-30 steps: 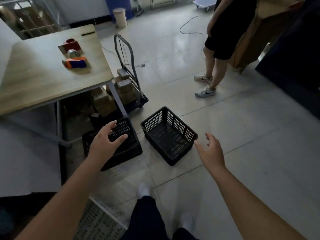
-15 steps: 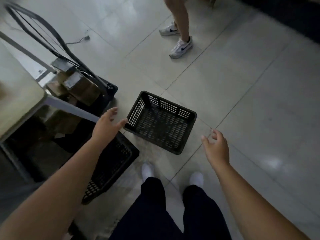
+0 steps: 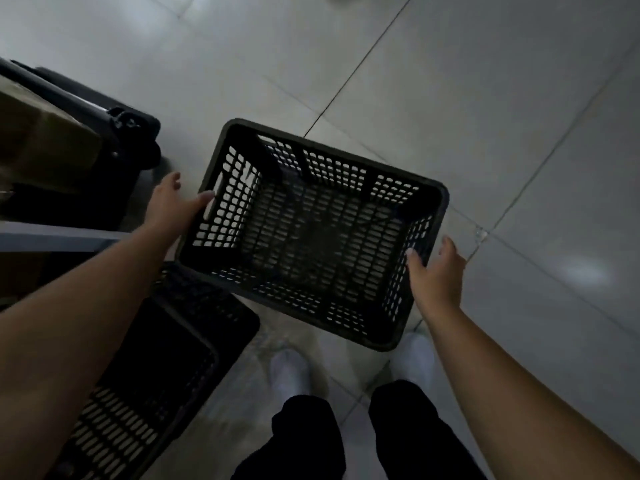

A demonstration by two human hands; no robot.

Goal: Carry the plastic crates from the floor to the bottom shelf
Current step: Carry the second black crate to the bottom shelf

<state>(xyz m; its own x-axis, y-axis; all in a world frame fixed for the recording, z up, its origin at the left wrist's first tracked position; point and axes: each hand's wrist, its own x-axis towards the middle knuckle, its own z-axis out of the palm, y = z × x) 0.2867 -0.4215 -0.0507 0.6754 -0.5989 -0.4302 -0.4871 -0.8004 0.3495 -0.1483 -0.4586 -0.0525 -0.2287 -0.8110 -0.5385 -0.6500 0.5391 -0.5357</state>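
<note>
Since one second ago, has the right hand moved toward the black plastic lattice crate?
Yes. The right hand came in from the floor tile beside the black plastic lattice crate and now touches its right end wall, thumb over the rim.

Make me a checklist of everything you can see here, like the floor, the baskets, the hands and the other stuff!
Surface: pale tiled floor, dark grout lines, a light glare at right.
Job's things: black perforated plastic crate between the hands, empty; second black crate at lower left, partly under the left arm.
Clutter: cardboard box on a black hand cart at left.
Grippers: left hand on the crate's left end by its handle slot; right hand at the right end, thumb over the rim. Fingers not closed.
Cables: nothing seen.
Surroundings: grey table frame bar at left; the person's white shoes and dark trousers below.
</note>
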